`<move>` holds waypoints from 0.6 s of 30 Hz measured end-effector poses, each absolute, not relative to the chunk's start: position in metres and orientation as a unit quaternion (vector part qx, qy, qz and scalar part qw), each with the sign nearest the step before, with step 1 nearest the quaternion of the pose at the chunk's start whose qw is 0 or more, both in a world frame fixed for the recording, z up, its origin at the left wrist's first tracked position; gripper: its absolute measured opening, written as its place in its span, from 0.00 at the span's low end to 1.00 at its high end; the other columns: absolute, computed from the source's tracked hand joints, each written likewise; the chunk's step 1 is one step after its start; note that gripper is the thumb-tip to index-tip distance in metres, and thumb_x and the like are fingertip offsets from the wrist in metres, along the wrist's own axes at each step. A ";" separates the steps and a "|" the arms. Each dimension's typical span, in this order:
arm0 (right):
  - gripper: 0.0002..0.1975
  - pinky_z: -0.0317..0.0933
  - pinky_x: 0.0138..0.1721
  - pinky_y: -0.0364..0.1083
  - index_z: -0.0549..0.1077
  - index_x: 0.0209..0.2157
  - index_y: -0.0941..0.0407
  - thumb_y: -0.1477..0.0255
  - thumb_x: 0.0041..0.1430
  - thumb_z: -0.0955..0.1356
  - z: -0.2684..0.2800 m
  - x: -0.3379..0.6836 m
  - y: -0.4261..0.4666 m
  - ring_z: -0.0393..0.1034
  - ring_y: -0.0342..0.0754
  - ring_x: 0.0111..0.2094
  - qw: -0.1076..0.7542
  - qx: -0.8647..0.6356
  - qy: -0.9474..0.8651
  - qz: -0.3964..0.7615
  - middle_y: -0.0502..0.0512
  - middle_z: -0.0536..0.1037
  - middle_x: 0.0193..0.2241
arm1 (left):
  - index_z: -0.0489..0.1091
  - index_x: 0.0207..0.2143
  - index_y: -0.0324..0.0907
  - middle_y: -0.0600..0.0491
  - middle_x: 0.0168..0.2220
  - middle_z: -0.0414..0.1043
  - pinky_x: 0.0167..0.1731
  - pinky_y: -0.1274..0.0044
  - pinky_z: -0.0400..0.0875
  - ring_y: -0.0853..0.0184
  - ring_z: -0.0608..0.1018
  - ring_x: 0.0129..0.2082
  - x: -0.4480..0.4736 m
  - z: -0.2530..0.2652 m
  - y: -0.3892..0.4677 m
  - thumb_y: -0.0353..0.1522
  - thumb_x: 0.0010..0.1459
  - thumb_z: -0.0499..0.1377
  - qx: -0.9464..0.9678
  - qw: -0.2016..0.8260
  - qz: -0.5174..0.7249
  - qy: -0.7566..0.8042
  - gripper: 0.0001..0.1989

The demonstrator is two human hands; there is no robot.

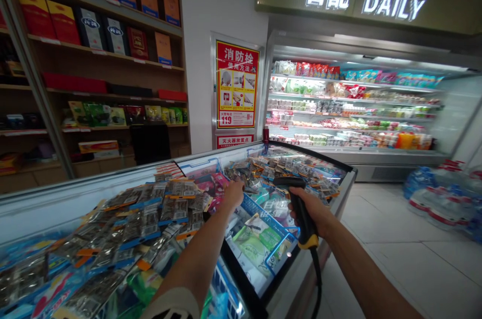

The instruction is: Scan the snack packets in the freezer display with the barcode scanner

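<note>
Head view: at right of centre, we hold the black-and-yellow handheld scanner (pixel 300 211); our right hand (pixel 312 208) has its fingers wrapped closed around the handle. Our left hand (pixel 235 192) reaches to the glossy pink plastic bags (pixel 216 191) near frame centre; we cannot tell how far open its fingers are or whether they grip a bag. Flat plastic packets edged in blue and orange (pixel 146 216) lie at lower left.

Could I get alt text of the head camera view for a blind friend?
A right hand holds a corded barcode scanner above a chest freezer strewn with small packets, the left hand beside pink packages. Behind stands a lit refrigerated display.
</note>
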State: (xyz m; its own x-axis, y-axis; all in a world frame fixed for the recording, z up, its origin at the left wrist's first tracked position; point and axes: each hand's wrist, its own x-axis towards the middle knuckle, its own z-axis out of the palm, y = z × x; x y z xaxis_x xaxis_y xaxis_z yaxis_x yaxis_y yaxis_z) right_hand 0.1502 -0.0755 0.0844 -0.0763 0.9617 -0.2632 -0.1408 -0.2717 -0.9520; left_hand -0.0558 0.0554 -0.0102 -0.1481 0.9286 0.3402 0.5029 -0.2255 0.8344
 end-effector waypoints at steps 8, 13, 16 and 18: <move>0.10 0.54 0.11 0.39 0.63 0.25 0.57 0.64 0.49 0.62 0.081 0.148 -0.076 0.59 0.39 0.12 0.444 -0.503 -0.406 0.621 0.46 0.64 0.13 | 0.59 0.14 0.42 0.52 0.17 0.60 0.51 0.64 0.44 0.55 0.62 0.48 -0.027 -0.016 0.036 0.20 0.39 0.59 0.640 0.261 0.512 0.510 0.13; 0.11 0.55 0.11 0.39 0.63 0.25 0.58 0.64 0.49 0.62 0.081 0.152 -0.077 0.59 0.39 0.13 0.444 -0.503 -0.404 0.622 0.46 0.64 0.13 | 0.54 0.13 0.41 0.51 0.19 0.61 0.48 0.64 0.51 0.54 0.67 0.44 -0.021 -0.015 0.037 0.24 0.40 0.60 0.653 0.215 0.467 0.556 0.15; 0.10 0.55 0.11 0.39 0.63 0.25 0.57 0.64 0.49 0.63 0.082 0.156 -0.079 0.60 0.39 0.13 0.450 -0.502 -0.405 0.619 0.46 0.64 0.13 | 0.52 0.11 0.41 0.52 0.16 0.57 0.47 0.64 0.52 0.54 0.68 0.42 -0.023 -0.013 0.043 0.21 0.41 0.57 0.642 0.235 0.454 0.571 0.17; 0.10 0.55 0.11 0.39 0.63 0.25 0.57 0.64 0.49 0.62 0.081 0.157 -0.080 0.60 0.39 0.13 0.449 -0.500 -0.404 0.621 0.46 0.65 0.13 | 0.53 0.11 0.41 0.52 0.15 0.57 0.46 0.67 0.54 0.55 0.68 0.42 -0.029 -0.011 0.049 0.21 0.42 0.57 0.614 0.273 0.477 0.566 0.16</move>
